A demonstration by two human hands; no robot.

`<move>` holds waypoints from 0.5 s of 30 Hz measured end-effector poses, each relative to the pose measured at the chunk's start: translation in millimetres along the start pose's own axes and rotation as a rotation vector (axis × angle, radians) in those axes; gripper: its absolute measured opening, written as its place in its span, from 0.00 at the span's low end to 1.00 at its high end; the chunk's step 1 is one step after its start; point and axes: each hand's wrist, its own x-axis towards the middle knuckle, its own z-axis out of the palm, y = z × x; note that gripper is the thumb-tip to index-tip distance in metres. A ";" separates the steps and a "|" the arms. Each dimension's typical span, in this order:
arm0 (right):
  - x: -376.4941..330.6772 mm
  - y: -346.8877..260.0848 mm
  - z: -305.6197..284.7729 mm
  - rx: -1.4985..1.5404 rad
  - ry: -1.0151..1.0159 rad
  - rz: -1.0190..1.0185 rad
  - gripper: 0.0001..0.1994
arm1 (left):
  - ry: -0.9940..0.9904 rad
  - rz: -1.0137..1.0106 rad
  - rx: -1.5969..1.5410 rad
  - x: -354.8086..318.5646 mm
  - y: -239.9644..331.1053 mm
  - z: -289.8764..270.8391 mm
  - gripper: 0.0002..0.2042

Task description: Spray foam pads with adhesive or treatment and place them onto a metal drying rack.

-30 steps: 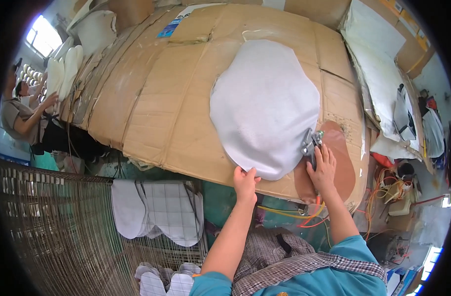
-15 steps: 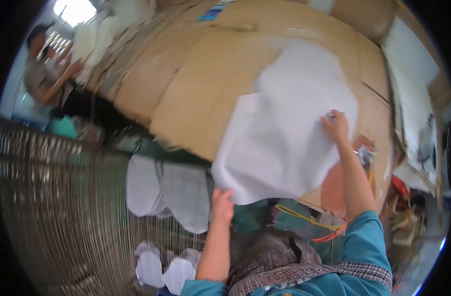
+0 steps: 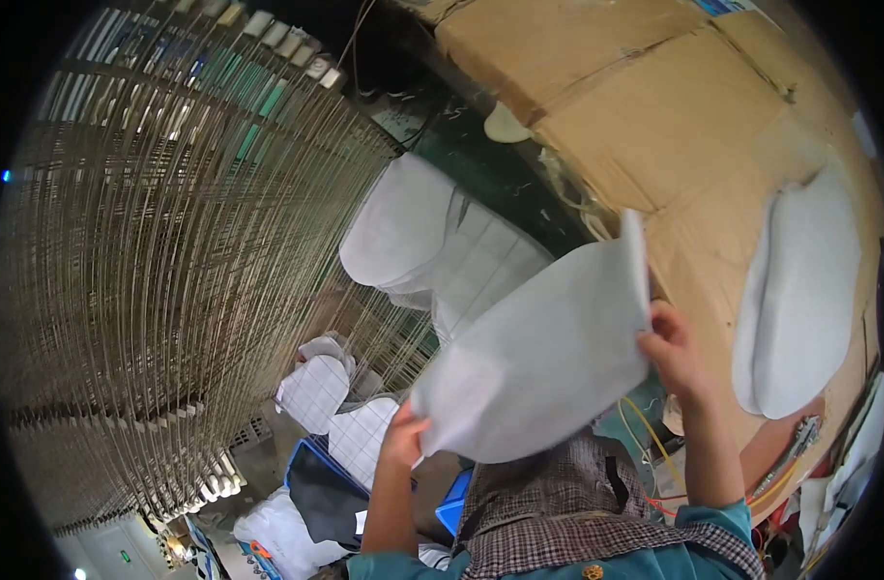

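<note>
Between my two hands hangs a white sheet of soft, felt-like material [image 3: 538, 353] with a rounded outline, lifted off the table's edge in front of my apron. My left hand [image 3: 403, 437] pinches its near left end. On the opposite end, my right hand [image 3: 674, 350] is closed on the edge, thumb and fingers together. Similar white pieces [image 3: 393, 227] lie on a wire rack [image 3: 239, 261], just beyond the held sheet. Two overlapping white pieces [image 3: 799, 300] rest on the cardboard-covered table [image 3: 693, 126] at the right.
The rack's many thin wire shelves fill the left side. Lower down, more white pieces [image 3: 314, 391] sit on wire shelving beside a blue bin [image 3: 316, 493] and a white bag [image 3: 282, 532]. A metal tool [image 3: 795, 449] and yellow tubing [image 3: 645, 430] lie at the table's near edge.
My view has swung left, toward the wire rack. The sheet has come off the cardboard table and is held up in both hands; other white pieces now show on the table.
</note>
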 end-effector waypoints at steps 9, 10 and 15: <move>177.2 66.7 90.7 -0.124 -0.036 0.148 0.06 | 0.162 0.048 -0.032 61.3 4.7 -111.8 0.31; 186.5 66.5 98.9 -0.127 -0.046 0.160 0.06 | 0.175 0.045 -0.040 69.7 4.6 -117.0 0.31; 226.0 87.0 76.5 -0.205 0.069 0.182 0.06 | 0.167 0.047 -0.069 124.0 -11.4 -126.2 0.30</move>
